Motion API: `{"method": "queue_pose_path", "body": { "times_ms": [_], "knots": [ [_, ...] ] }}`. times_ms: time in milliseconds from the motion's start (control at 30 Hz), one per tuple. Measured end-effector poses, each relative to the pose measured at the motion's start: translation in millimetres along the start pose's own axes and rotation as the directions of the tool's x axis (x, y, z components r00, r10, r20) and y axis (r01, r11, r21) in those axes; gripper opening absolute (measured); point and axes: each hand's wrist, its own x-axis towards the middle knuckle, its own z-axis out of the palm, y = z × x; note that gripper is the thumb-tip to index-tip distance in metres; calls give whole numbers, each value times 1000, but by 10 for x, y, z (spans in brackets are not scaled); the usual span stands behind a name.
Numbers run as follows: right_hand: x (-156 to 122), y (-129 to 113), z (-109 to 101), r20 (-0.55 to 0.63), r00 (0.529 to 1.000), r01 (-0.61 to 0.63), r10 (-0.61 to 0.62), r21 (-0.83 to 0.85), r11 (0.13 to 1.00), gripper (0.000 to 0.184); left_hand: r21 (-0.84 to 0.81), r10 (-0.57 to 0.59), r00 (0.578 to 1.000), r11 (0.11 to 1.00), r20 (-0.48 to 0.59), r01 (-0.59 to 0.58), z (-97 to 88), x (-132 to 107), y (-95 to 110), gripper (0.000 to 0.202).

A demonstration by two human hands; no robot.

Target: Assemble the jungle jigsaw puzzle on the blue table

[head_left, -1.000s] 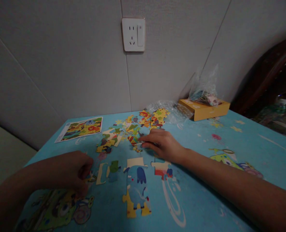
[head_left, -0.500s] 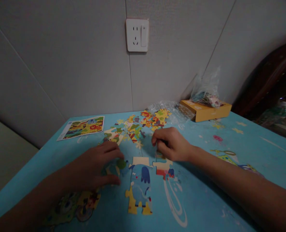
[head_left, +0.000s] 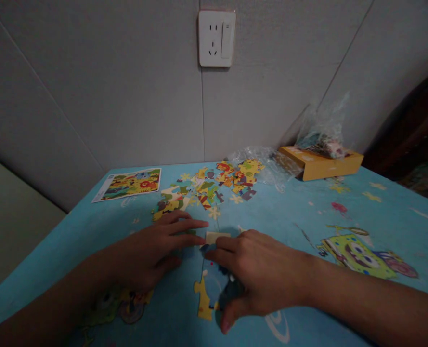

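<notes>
Joined jigsaw pieces with a blue elephant (head_left: 211,284) lie on the tablecloth in front of me. My right hand (head_left: 260,270) rests over their right side, fingers stretched across the elephant and the thumb spread toward the lower edge. My left hand (head_left: 156,248) is at their upper left, its fingers extended near the cream top piece (head_left: 217,237). The left fingers partly cover a greenish piece, and the right hand hides whatever lies under its palm. Farther off is a pile of loose puzzle pieces (head_left: 208,190).
A picture sheet (head_left: 130,184) lies at the back left. Toward the back right, clear plastic wrap (head_left: 267,161) touches a yellow box (head_left: 329,167) with a plastic bag (head_left: 322,140) on it. The blue tablecloth (head_left: 289,207) has printed cartoon figures. A wall socket (head_left: 216,38) is above.
My right hand has come from the right-hand piece, closed, down onto the elephant pieces and spread its fingers. My left fingers have stretched toward the top piece. The view has shifted slightly.
</notes>
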Motion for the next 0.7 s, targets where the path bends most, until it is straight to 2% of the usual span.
{"method": "queue_pose_path", "body": {
  "times_ms": [100,200,333,433,567,700],
  "knots": [
    [4,-36,2,22,1000,7,-6,-41,999,69,-14,49,999,999,10,-49,59,19,13,69],
    [-3,-75,-18,34,999,10,-8,-67,998,64,-10,34,999,999,23,-34,76,24,25,65],
    [-17,-133,13,6,999,32,-31,-119,992,46,15,6,1000,1000,17,-7,55,38,61,58],
    [-30,-159,62,-47,992,105,-114,-166,981,31,44,29,1000,999,-9,-29,50,59,101,55],
    [-48,-142,66,-153,938,269,-311,-244,932,13,74,43,998,997,-51,-39,61,74,115,44],
    [-51,-50,-6,-317,860,311,-399,-294,904,21,89,46,998,995,-52,-41,72,71,84,48]
  ]
}}
